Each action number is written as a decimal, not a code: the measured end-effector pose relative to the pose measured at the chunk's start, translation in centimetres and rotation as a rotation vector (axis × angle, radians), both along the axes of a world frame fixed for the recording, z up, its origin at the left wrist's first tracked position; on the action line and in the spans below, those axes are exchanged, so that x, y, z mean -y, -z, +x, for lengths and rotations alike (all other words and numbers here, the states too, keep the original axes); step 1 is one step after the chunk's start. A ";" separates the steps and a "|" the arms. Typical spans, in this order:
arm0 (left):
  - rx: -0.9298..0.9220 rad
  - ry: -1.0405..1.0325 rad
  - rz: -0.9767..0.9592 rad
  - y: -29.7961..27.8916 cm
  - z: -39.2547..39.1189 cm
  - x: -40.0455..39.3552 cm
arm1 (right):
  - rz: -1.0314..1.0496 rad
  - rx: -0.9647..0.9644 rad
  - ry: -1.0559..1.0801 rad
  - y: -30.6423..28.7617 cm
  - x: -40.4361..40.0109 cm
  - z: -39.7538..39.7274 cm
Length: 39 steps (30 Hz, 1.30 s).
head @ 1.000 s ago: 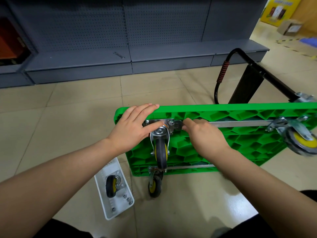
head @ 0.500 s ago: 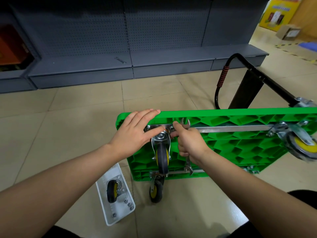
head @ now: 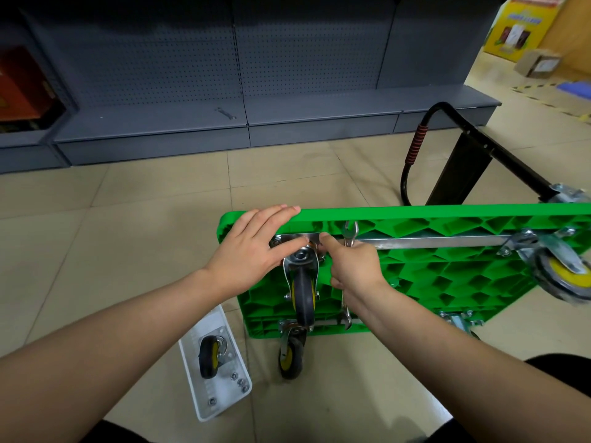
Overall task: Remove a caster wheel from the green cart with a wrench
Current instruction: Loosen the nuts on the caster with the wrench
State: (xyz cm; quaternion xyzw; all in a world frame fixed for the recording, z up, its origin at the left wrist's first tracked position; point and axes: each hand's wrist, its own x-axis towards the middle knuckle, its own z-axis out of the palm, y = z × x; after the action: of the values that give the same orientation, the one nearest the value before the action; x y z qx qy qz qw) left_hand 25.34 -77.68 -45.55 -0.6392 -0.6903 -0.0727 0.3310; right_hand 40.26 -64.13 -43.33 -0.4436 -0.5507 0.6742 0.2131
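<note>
The green cart [head: 447,276] lies upside down on the floor, ribbed underside up. A grey caster wheel [head: 303,297] with a metal bracket stands at its near left corner. My left hand [head: 252,251] rests flat over the cart's edge, its thumb on the caster's mounting plate. My right hand [head: 355,266] grips a silver wrench [head: 349,233] that runs upright through the fist, and its index finger reaches to the plate beside the caster. The bolt under the fingertips is hidden.
A white tray [head: 204,404] on the floor at lower left holds a detached caster [head: 211,356] and several nuts. More casters sit at the cart's right [head: 558,273] and near edge [head: 291,356]. The black handle [head: 415,148] folds behind. Grey shelving [head: 224,123] stands beyond.
My right hand drew the wrench off the bolt and turned it upright in the fist, then brought its index finger to the caster plate. The left hand stayed put.
</note>
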 end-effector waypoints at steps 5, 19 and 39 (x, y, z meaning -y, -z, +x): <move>0.003 -0.004 -0.001 0.1 0.0 0.0 | -0.007 -0.033 0.063 -0.1 0.9 -0.1; 0.005 0.005 0.002 -0.1 0.0 0.0 | -0.227 -0.122 -0.017 -0.2 0.8 -0.3; 0.012 0.012 0.010 -0.1 0.0 0.0 | -0.399 -0.167 -0.025 -0.6 0.3 -0.2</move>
State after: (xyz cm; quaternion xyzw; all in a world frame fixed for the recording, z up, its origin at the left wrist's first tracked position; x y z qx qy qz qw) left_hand 25.33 -77.65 -45.49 -0.6414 -0.6880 -0.0818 0.3296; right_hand 40.11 -64.47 -42.73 -0.4127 -0.3922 0.8068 0.1579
